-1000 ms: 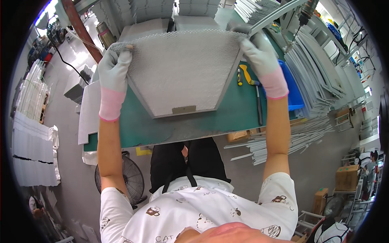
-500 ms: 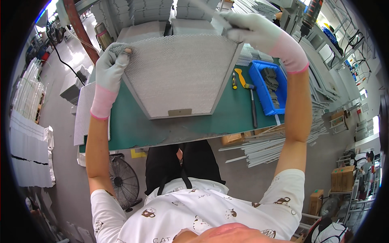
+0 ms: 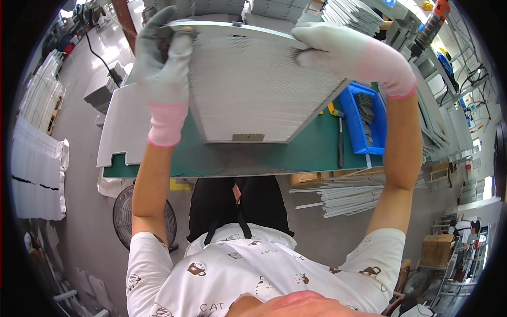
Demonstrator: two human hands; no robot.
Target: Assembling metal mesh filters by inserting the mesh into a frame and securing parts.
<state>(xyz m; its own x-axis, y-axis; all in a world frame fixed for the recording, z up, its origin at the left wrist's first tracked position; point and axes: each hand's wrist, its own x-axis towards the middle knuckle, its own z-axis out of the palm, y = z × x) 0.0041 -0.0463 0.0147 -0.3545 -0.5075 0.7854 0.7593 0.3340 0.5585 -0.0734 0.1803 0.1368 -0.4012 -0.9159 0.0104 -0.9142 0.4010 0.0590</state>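
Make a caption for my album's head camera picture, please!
Gloved left hand and right hand hold a framed mesh panel at a green table, a blue bin nearby.

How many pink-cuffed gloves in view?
2: one on the left hand, at the left end of the white strip; one on the right hand, near its right end. Others may be hidden in the background.

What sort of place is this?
Probably a factory assembly workshop, judging by the green-topped workbench, the blue rectangular plastic bin holding small grey parts, and the heap of long, thin, pale-grey strips.
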